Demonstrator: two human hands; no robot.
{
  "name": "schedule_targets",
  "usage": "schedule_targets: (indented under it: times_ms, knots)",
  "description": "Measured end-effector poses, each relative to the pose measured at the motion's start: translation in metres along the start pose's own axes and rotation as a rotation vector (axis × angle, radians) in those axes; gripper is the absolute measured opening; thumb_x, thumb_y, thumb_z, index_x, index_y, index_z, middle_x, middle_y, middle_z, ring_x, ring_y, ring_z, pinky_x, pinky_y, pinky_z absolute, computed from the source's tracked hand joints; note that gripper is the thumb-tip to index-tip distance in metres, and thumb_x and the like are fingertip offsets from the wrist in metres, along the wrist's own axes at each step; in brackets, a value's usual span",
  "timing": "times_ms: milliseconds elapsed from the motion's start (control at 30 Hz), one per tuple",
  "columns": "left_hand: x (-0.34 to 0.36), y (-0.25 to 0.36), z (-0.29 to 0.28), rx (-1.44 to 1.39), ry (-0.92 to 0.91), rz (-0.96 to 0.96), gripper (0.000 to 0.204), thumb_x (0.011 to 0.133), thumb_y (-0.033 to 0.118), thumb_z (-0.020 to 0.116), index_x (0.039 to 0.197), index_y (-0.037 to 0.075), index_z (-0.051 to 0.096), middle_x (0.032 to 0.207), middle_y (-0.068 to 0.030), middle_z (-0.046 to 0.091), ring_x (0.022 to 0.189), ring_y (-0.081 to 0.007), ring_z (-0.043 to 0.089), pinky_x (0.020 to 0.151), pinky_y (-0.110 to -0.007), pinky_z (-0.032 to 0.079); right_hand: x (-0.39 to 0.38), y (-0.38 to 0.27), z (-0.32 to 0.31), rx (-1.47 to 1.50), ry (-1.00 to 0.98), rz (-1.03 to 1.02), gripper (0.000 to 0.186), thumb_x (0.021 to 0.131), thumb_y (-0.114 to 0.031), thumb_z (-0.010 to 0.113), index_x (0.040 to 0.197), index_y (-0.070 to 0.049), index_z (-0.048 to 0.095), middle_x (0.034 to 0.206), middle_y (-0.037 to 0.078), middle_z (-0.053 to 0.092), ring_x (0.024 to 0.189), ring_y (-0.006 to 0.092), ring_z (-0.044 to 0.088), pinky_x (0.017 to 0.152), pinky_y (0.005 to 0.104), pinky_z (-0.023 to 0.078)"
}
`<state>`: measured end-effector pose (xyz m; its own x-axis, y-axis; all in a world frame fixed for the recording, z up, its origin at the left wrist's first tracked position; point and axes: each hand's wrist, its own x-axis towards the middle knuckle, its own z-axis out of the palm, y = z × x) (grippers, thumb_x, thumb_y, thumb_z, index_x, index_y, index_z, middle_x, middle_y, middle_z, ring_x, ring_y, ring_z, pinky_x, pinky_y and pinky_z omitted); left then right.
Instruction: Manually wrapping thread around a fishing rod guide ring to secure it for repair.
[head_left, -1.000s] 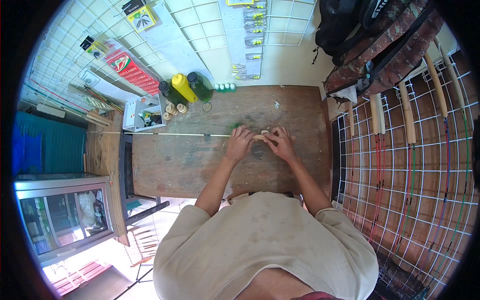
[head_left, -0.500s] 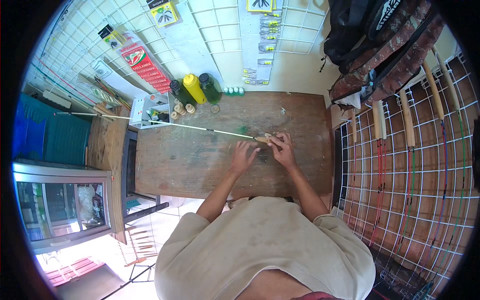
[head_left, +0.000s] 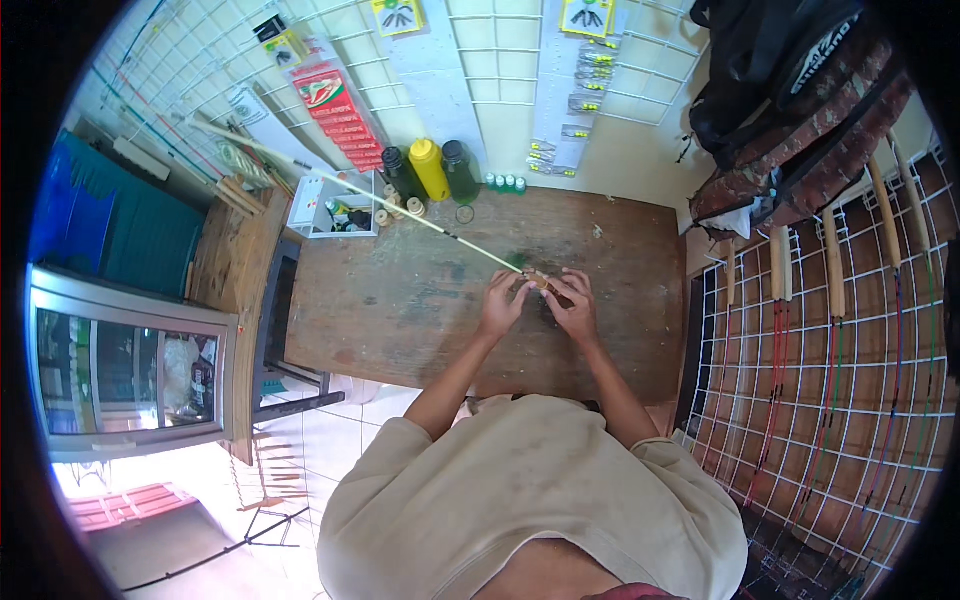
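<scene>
Currently both bare hands work together over a brown wooden table [head_left: 420,320]; clock taken from the hands, twelve pointing away from the wearer. Between them: the short wooden handle [head_left: 539,281] of a slim pale rod [head_left: 400,212], partly covered by fingers. Rod slants off toward ten o'clock, dark bands along it, far end crossing the view of the wall grid.

Left hand [head_left: 503,304]: mostly closed, thumb and fingers gripping near where shaft meets handle. Right hand [head_left: 573,303]: thumb and index pinched at the handle's near end, remaining fingers loosely curled and spread apart.

At ten: white box [head_left: 307,208] of small items, wooden spools [head_left: 414,207] just beside it. Between ten and eleven: yellow squeeze bottle [head_left: 429,170] flanked by two dark bottles [head_left: 461,172]. Toward half past eleven: row of small white-capped bottles [head_left: 506,185]. At two: camouflage bag [head_left: 790,140], hanging. At three: several wooden-handled rods [head_left: 836,270] against white wire mesh. Near nine: glass-fronted cabinet [head_left: 130,370].
</scene>
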<state>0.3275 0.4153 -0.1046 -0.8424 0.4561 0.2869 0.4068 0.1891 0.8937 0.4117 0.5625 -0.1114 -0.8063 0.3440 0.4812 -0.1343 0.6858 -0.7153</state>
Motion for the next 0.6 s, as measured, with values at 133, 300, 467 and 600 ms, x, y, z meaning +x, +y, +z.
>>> schedule_targets:
  times_ms: [133,300,467,600]
  knots:
    - [0.005,0.014,-0.004,0.019,0.019,0.037,0.02,0.081,0.009,0.068,0.099,0.001,0.066,0.092,-0.0128,0.065,0.086,-0.027,0.057,0.072,-0.034,0.047,0.006,-0.005,0.003,-0.008,0.011,0.004,0.03,0.072,-0.007,0.074,0.101,-0.008,0.071,0.091,0.01,0.065,0.103,0.0289,0.056,0.089,0.0375,0.045]
    - [0.007,0.016,-0.008,0.036,0.069,0.079,0.025,0.082,0.009,0.068,0.105,0.001,0.066,0.093,-0.0132,0.064,0.088,-0.0282,0.056,0.077,-0.035,0.046,0.015,-0.021,0.005,0.001,-0.008,0.021,0.031,0.072,-0.007,0.074,0.103,-0.008,0.07,0.094,0.01,0.066,0.098,0.029,0.056,0.086,0.0375,0.046]
    - [0.008,0.028,-0.013,0.148,0.049,0.171,0.032,0.081,0.008,0.067,0.113,0.004,0.065,0.096,-0.0118,0.064,0.09,-0.0282,0.055,0.08,-0.036,0.046,0.018,-0.029,0.006,0.028,0.002,0.025,0.03,0.072,-0.007,0.072,0.102,-0.007,0.07,0.091,0.01,0.064,0.09,0.0294,0.055,0.081,0.039,0.046]
    - [0.01,0.033,-0.02,0.178,0.027,0.232,0.032,0.081,0.007,0.067,0.113,0.004,0.065,0.096,-0.0112,0.063,0.091,-0.0278,0.054,0.08,-0.035,0.046,0.018,-0.036,0.008,0.009,-0.012,0.061,0.032,0.072,-0.005,0.072,0.104,-0.005,0.069,0.093,0.01,0.064,0.093,0.0273,0.055,0.085,0.0352,0.044]
